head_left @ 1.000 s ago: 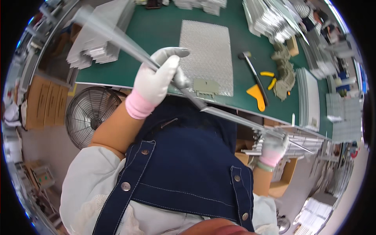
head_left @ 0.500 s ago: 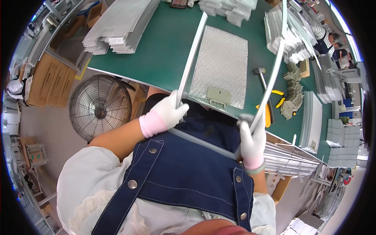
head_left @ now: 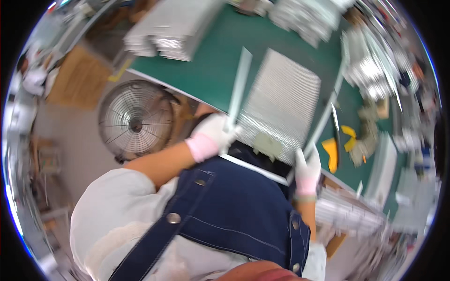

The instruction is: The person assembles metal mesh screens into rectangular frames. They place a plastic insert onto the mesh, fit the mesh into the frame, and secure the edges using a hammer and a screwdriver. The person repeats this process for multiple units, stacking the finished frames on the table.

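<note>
Left hand and right hand, at the green bench, each curl closed around a side bar of a three-sided pale frame. Tilted higher half a second ago, it now sits lower, better lined up with the work. Beyond the fan, a cardboard carton's contents cannot be made out. Between the bars, a silvery mesh sheet lies on the bench, a small grey-green plate at its near end.

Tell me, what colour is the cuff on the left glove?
The left glove's cuff is pink; it shows best in the head view.
</note>
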The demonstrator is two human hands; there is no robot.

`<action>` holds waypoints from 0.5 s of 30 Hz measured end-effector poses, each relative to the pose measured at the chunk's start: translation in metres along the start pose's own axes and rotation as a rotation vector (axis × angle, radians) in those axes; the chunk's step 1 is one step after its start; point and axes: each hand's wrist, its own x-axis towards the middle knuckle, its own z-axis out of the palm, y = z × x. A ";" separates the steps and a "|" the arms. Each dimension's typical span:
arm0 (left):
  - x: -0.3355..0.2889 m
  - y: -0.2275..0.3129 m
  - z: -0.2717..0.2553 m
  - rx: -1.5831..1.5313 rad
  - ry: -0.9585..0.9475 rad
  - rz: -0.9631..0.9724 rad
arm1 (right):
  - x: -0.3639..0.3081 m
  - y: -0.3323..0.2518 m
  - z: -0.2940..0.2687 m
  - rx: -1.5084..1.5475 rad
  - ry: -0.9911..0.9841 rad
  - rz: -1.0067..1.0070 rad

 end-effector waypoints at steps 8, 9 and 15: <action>0.010 -0.034 0.023 -0.614 -0.174 -0.162 | -0.042 0.006 0.009 0.434 -0.005 0.273; 0.004 -0.029 0.015 -0.619 -0.222 -0.157 | -0.043 0.011 0.010 0.476 0.012 0.283; -0.001 -0.023 -0.012 -0.338 -0.361 -0.150 | -0.047 0.009 -0.005 0.569 -0.259 0.596</action>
